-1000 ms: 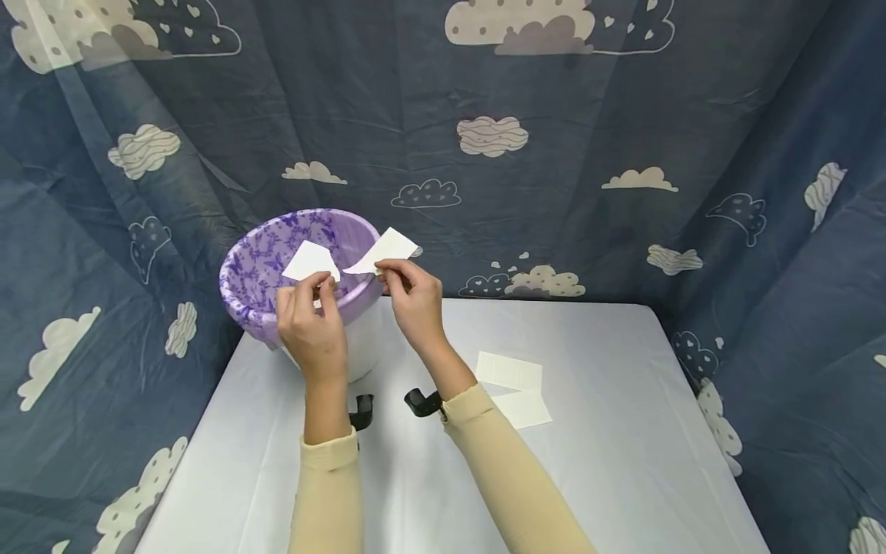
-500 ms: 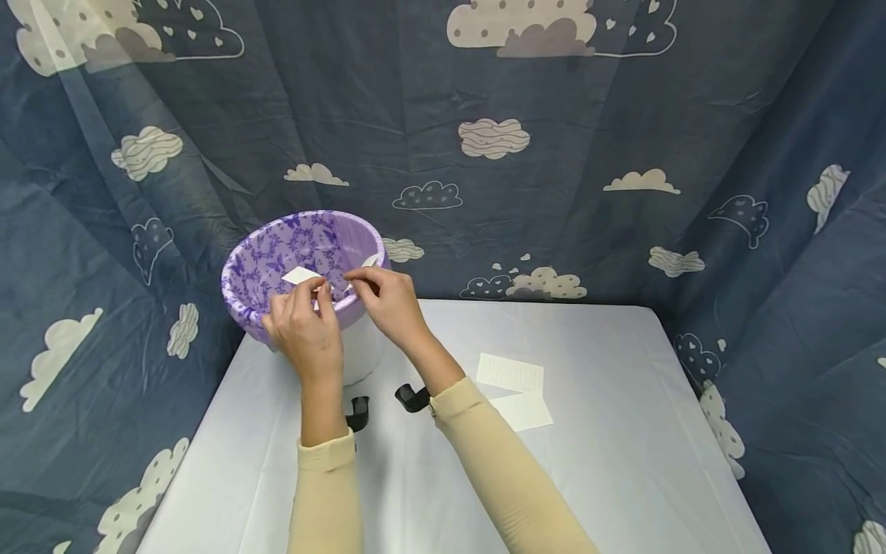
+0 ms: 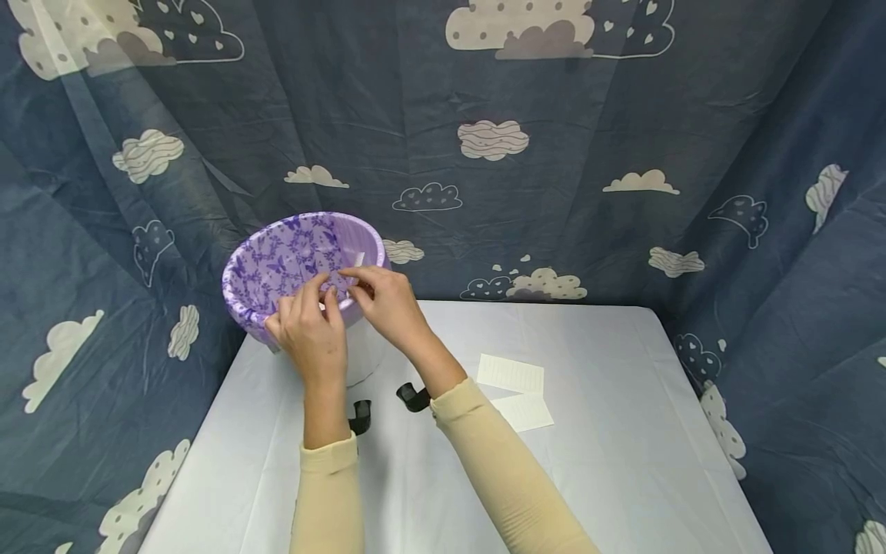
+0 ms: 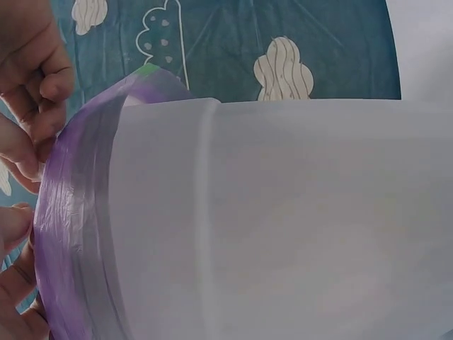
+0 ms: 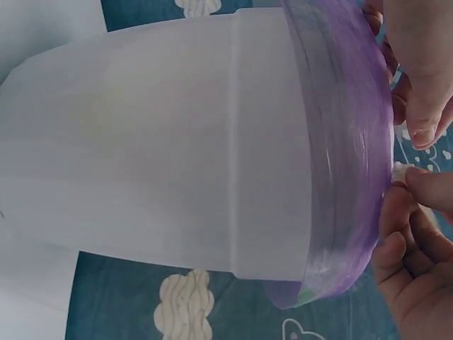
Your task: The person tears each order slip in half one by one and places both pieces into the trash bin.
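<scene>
On the far left, dark blue curtain [image 3: 83, 261] with pale clouds, running on behind everything to the right edge. Next, standing at the back left of the white table [image 3: 623, 431], a white bin [image 4: 283, 212] with a purple-patterned liner [image 3: 277, 254] folded out over the rim. At the near side of that rim, the left hand [image 3: 311, 331], fingers bent, thumb and forefinger tips close together; impossible to tell whether empty or pinching something. Below, at the wrist, a black clip [image 3: 361, 416]. Just to the right, at the bin's mouth, a small white scrap [image 5: 400, 172], mostly hidden by fingers, nipped between thumb and forefinger of the right hand [image 3: 388, 298]. At that wrist, another black clip. Farther right, well apart from the bin, two faintly lined sheets [image 3: 511, 373], flat on the table and touching.
</scene>
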Motion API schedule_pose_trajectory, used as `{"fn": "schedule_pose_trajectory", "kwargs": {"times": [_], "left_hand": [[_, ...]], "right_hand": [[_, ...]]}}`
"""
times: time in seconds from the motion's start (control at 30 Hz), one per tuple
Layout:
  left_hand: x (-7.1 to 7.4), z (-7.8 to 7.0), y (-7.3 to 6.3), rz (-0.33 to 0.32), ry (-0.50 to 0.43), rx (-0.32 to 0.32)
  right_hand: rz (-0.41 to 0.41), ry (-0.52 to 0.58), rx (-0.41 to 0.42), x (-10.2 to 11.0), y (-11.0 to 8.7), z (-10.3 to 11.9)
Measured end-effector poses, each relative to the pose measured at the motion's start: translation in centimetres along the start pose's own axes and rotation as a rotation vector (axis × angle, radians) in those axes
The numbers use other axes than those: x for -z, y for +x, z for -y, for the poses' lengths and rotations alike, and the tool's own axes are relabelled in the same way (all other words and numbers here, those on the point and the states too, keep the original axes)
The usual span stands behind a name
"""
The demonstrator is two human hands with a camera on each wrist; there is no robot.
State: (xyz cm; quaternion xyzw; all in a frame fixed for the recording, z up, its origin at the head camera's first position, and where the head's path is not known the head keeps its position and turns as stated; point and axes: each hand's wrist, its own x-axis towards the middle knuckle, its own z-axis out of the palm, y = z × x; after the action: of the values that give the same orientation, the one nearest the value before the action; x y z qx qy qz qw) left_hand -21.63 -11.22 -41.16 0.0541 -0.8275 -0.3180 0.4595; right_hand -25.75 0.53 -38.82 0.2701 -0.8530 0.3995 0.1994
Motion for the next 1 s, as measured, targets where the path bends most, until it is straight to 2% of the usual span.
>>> {"fn": "schedule_pose_trajectory", "kwargs": {"times": [0.27, 0.5, 0.7, 0.83, 1.0], "left_hand": [[-0.3, -0.3, -0.3, 0.004, -0.014, -0.006], [-0.7, -1.0, -0.7, -0.015, -0.126, -0.037], [-1.4, -2.1, -2.1, -0.053, -0.226, -0.108], [-2.1, -2.7, -3.4, -0.010, -0.283, -0.135], [-3.3, -3.2, -5.3, 0.094, -0.319, -0.152]], "right_hand": [[-0.007, 0.004, -0.012, 0.4, -0.1, -0.4], [-0.040, 0.032, -0.039, 1.1, -0.9, -0.9], [-0.119, 0.089, -0.115, 2.6, -3.1, -2.7], [-0.179, 0.128, -0.190, 3.7, -5.2, -4.6], [-0.217, 0.124, -0.288, 4.9, -8.4, -6.8]]}}
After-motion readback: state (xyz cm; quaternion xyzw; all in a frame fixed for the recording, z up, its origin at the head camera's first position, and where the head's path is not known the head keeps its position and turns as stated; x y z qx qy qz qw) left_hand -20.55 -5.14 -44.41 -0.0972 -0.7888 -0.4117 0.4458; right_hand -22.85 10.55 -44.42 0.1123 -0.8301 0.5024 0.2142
